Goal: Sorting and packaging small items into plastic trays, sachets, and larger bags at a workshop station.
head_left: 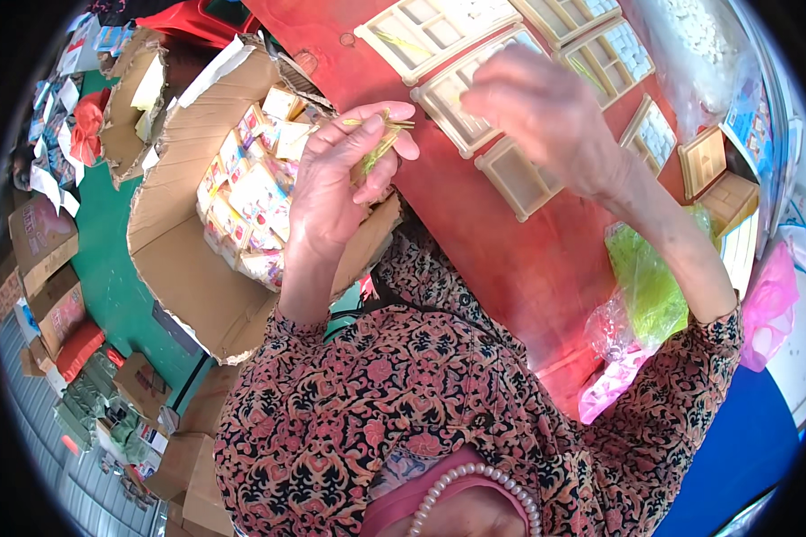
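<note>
From my remote view, this looks like a small packing workshop: matching wooden trays (518, 181) cover a red counter (484, 255), colourful packets (260, 199) fill an open carton (179, 224), and cardboard boxes (43, 240) stand about.

On the bench (510, 259), an open strip of red surface lies between its left edge and the wooden trays (515, 179); here a hand could pass low. Beyond this strip, the trays stand close together, so there are only narrow gaps between them. The right hand (546, 121) (it is blurred) covers one part of them. Toward the right edge, the clear bag (690, 54) and the green bag (645, 268) block the way. Beside the left edge, the carton (188, 215) raises its walls, and the left hand (336, 166) occupies the air between carton and trays.
</note>
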Motion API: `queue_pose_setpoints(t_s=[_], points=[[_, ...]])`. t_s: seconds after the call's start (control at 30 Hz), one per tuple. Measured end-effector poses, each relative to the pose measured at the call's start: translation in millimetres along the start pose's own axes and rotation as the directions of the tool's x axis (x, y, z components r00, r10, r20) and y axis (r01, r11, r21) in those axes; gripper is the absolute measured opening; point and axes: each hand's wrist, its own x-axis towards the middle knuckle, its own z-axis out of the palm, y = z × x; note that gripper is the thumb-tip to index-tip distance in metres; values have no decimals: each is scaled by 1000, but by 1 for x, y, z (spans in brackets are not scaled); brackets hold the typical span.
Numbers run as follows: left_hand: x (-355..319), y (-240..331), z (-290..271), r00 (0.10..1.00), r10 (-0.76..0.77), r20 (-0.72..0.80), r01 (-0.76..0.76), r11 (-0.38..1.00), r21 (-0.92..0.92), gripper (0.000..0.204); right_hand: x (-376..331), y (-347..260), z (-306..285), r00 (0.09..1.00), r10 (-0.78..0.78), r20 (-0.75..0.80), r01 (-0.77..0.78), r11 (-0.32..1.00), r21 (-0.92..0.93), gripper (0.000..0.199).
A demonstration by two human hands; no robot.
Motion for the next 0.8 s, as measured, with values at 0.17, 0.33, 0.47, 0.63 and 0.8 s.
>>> queue_pose_setpoints(t_s=[0.17, 0.33, 0.47, 0.63, 0.8], points=[[5, -5, 3, 995, -20, 95, 33, 991, -128, 28, -16, -3, -1, 967, -3, 255, -12, 998, 57, 14], [4, -7, 15, 991, -24, 131, 41, 991, -128, 28, -4, -17, -15, 778, 541, 319, -626, 714, 315, 14], [7, -11, 25, 982, 1, 189, 15, 996, -84, 26, -5, -21, -10, 710, 628, 317, -674, 477, 564, 14], [10, -27, 37, 983, 48, 180, -68, 992, 107, 18, 4, -20, -4, 951, 278, 134, -309, 865, 395, 10], [8, -26, 49, 986, 54, 157, -84, 978, 191, 13, 12, -19, -18, 996, -51, 67, 44, 995, 95, 17]])
